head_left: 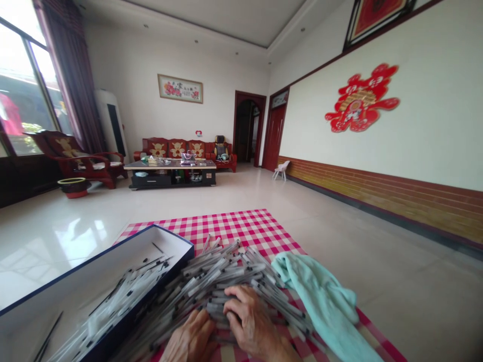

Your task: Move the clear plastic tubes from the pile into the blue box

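Handling light, slick pens (217, 274) heaped on a checked cloth (260, 226)

Both hands are down in the near part of the pile, side by side. The left hand (190, 337) has its fingers bent low over the pens, fairly close together. The right hand (247, 322) is curled with its fingers a little spread. Blur and the backs of the hands hide the fingertips, so I cannot tell whether either has closed on a pen.

The pens lie between a blue-edged box (169, 241) on the left and a pale green towel (320, 296) on the right. Many have clear, slim bodies with dark ends, and they cross at all angles. More clear tubes lie in the box, along with thin dark sticks (51, 334).

Each pen should weigh very little and feel stiff, with smooth plastic that may slide or roll on its neighbours. A gentle pinch around the middle of the body looks the best hold, since it should balance there. A hard squeeze could crack a thin wall. A bundle would probably slip apart unless the pens were lined up and held around the waist.
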Demonstrator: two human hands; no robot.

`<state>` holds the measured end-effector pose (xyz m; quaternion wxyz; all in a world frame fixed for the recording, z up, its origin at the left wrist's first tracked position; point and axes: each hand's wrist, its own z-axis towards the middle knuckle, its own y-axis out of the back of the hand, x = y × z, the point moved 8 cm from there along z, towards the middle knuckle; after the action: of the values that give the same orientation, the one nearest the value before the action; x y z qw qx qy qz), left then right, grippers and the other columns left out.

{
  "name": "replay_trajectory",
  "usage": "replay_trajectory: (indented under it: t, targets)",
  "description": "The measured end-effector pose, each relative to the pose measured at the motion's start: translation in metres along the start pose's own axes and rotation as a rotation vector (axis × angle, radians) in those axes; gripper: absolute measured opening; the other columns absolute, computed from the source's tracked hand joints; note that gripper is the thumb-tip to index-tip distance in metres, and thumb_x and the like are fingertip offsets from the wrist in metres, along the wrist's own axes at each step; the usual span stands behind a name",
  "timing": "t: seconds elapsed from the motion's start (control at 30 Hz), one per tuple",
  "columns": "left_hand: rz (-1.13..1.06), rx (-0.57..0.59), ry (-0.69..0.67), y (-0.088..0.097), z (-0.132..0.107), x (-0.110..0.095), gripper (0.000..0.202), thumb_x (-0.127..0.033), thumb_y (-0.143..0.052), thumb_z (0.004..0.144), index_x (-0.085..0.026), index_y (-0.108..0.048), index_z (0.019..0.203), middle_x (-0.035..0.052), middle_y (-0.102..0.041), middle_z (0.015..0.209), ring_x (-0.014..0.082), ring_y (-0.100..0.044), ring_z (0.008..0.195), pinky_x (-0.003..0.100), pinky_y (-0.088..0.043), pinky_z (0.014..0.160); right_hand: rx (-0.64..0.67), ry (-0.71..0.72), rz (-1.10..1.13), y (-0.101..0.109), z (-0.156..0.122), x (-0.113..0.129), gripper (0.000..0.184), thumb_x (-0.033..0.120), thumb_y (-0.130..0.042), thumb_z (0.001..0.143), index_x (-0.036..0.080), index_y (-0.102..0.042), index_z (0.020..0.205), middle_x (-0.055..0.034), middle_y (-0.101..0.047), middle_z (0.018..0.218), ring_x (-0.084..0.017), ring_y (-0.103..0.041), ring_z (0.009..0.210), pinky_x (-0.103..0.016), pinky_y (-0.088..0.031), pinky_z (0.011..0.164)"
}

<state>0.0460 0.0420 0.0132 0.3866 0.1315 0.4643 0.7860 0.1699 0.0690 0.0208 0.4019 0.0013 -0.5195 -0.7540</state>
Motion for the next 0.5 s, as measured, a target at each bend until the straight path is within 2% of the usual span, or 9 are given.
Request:
replay_trajectory:
  t: [0.17,0.5]
  targets:
    - [0.013,0.122,0.054,-0.0106,-0.0007,0.0062,0.004,-0.02,-0.055,0.083,-0.023,-0.057,0.084,0.0022,-0.065,0.085,0.0173,-0.062,0.078,0.024,-0.053,0.068,-0.001,0.007,0.018,0.0004,0.0021,-0.0002,0.017,0.009,-0.054,0.079,0.023,-0.061,0.085,-0.004,-0.06,0.113,-0.02,-0.054,0.106,-0.035,-0.039,0.094]
    - [-0.056,0.115,0.103,-0.0089,-0.001,0.0077,0.007,-0.017,-0.055,0.083,-0.023,-0.058,0.084,0.0012,-0.063,0.085,0.0171,-0.061,0.078,0.024,-0.051,0.067,0.012,0.0,0.097,0.0055,0.0064,-0.0075,0.022,0.008,-0.05,0.081,0.022,-0.064,0.089,-0.0056,-0.063,0.111,-0.019,-0.058,0.103,-0.033,-0.043,0.092]
